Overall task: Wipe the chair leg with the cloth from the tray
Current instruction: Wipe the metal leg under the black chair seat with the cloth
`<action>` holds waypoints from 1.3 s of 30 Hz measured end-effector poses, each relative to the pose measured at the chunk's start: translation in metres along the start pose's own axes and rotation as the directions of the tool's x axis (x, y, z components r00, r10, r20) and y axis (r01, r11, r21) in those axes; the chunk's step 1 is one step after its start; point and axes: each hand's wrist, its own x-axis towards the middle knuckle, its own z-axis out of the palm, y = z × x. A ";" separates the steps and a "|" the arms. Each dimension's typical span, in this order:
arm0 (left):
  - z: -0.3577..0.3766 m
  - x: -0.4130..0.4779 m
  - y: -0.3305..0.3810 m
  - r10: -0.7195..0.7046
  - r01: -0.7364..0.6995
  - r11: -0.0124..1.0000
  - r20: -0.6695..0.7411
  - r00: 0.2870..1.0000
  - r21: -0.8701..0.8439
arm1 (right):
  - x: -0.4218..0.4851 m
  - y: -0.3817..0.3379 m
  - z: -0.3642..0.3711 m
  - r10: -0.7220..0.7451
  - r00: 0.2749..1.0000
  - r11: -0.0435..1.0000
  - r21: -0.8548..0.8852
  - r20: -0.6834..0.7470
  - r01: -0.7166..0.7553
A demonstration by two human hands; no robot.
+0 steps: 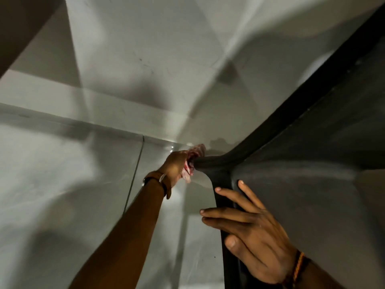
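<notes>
— Looking down past my arms, where does the chair leg (210, 161) lie from your cloth hand?

— Right against it. My left hand (177, 165) is far out in the middle of the view, and the leg runs from that hand off to the right, where it flares into the dark underside of the chair (302, 184). Its long axis is roughly level across the picture, a touch lower at the hand end.

— And the grip?

— My left grip is pressed together around the cloth (192, 161), which is bunched about the leg's tip. I judge the leg's end sits inside the bundle, since it vanishes there; I cannot see the fingers themselves behind the fabric.

— The other hand?

— My right hand (256, 232) is near me, low and right, fingers spread flat on the chair's dark edge. It pinches nothing; it seems to steady the chair.

— So which way does the stroke go?

— Along the leg, I think: rightward from the tip toward the seat. The left hand is the one on it, so that hand does the work.

— How does the leg look?

— Black, matte, rounded, slim at the tip and widening at the joint. The cloth is pale with red patterning, crumpled. Below lies the pale tiled floor (62, 174). No tray is in view.
</notes>
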 end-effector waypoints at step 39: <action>-0.027 0.060 -0.046 0.084 -0.038 0.948 -0.132 0.988 0.317 | 0.001 -0.002 0.000 0.020 0.999 0.999 0.033 -0.029 -0.019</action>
